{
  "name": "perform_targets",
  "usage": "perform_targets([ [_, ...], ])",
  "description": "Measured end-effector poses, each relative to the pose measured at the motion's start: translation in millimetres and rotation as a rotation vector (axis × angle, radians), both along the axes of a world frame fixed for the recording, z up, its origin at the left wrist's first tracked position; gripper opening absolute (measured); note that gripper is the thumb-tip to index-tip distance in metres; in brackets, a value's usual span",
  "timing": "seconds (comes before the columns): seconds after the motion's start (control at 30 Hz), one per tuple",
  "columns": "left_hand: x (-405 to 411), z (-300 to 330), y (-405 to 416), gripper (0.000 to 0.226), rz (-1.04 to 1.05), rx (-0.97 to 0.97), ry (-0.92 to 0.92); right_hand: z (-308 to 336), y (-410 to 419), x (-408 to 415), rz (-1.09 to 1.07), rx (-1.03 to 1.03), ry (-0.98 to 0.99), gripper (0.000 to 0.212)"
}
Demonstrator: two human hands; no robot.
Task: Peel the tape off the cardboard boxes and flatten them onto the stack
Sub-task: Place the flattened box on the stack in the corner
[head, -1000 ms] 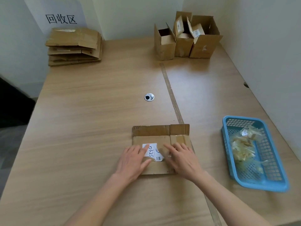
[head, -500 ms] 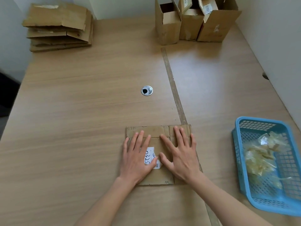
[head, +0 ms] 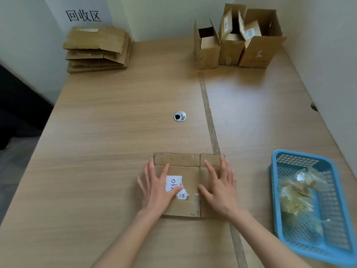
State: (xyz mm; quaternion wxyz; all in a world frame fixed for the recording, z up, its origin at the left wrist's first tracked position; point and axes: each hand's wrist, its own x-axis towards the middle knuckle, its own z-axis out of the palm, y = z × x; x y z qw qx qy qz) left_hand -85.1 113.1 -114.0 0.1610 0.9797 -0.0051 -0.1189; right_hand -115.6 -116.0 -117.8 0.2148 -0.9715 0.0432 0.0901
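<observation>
both hands, left hand and right hand, press flat with straight fingers on the flattened box, white label showing.

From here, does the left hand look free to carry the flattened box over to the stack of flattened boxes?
Probably yes. The left hand lies flat on the flattened box, and bare table runs from it to the stack at the far left corner. It is far off, so the person may need to lean.

Wall sign reads 回收区; box label illegible.
</observation>
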Motion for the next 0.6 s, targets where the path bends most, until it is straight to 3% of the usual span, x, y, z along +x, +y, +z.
perform_targets([
  [0.07,-23,6,-2,0.086,0.178,-0.051,0.057,4,-2,-23,-0.072,-0.075,0.025,0.074],
  [0.17,-39,12,-5,0.089,0.236,-0.117,0.125,9,7,-41,-0.101,-0.037,0.065,0.073],
  [0.3,-33,19,2,0.103,0.362,-0.2,0.138,19,16,-37,-0.376,0.006,0.11,0.079],
  [0.47,-50,21,18,0.108,0.33,-0.218,0.148,23,23,-37,-0.296,0.15,0.108,0.062],
  [0.6,-64,25,44,0.11,0.321,-0.261,0.127,37,38,-34,-0.327,0.29,0.116,0.064],
])
